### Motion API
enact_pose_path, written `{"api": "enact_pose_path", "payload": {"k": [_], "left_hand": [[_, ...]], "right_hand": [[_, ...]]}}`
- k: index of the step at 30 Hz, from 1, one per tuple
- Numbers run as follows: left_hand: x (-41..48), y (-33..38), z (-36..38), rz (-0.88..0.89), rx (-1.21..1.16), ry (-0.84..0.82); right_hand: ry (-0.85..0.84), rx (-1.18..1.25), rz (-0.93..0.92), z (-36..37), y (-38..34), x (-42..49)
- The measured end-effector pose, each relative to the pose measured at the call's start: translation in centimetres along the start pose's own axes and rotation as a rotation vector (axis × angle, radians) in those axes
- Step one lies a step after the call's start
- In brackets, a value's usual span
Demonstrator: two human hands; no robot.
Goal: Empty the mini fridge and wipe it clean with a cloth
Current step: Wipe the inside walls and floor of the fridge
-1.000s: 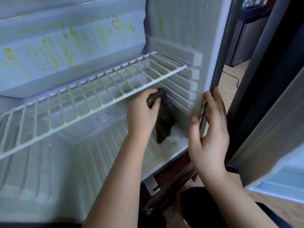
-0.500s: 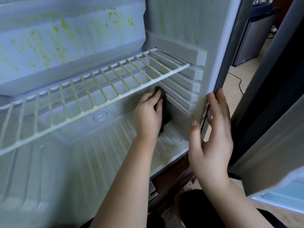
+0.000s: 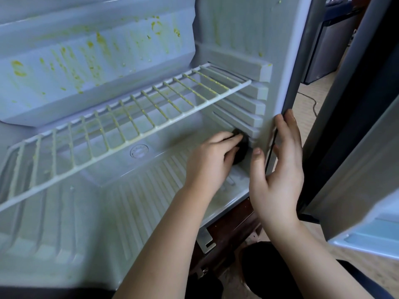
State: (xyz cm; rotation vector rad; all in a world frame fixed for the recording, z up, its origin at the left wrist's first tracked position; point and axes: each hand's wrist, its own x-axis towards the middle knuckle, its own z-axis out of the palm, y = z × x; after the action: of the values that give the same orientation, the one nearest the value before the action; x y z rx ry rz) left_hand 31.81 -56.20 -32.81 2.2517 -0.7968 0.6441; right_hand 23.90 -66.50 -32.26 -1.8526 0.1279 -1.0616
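right now the left hand (image 3: 212, 157) has its fingers curled over a bunched dark cloth (image 3: 241, 153) and presses it into the right side wall (image 3: 235, 31) of the mini fridge (image 3: 296, 50). the cloth lies just past the fingertips, between them and the wall, tucked directly under the lowest of the rail ridges (image 3: 244, 104). those ridges run lengthwise from the front edge, beside the grip, away toward the rear. by my judgement the next stroke wants to follow that same line, forward and back, rather than up across the ridges.

just to the right of the grip, on the far side of the wall's front edge, the right hand (image 3: 278, 175) steadies the cabinet. its fingers lie straight up the outer edge, its thumb rests on the inner side, and it holds nothing. the left hand is plainly the working one and the nearer to the dirt.

above the grip and reaching off to its left hangs the wire shelf (image 3: 164, 125), streaked yellow-green. higher up on the same side, the back panel (image 3: 64, 72) is spattered with the same stains. no food or containers are visible inside, so emptying looks done and the wiping looks far from finished.
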Motion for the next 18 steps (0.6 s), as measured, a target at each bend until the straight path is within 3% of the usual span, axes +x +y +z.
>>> {"api": "enact_pose_path", "payload": {"k": [10, 18], "left_hand": [[2.0, -3.2, 1.6, -0.256, 0.108, 0.025], [2.0, -1.7, 0.8, -0.189, 0.06, 0.094]], "right_hand": [[-0.005, -0.014, -0.015, -0.2, 0.3, 0.1], [0.003, -0.011, -0.014, -0.1, 0.3, 0.2]]}}
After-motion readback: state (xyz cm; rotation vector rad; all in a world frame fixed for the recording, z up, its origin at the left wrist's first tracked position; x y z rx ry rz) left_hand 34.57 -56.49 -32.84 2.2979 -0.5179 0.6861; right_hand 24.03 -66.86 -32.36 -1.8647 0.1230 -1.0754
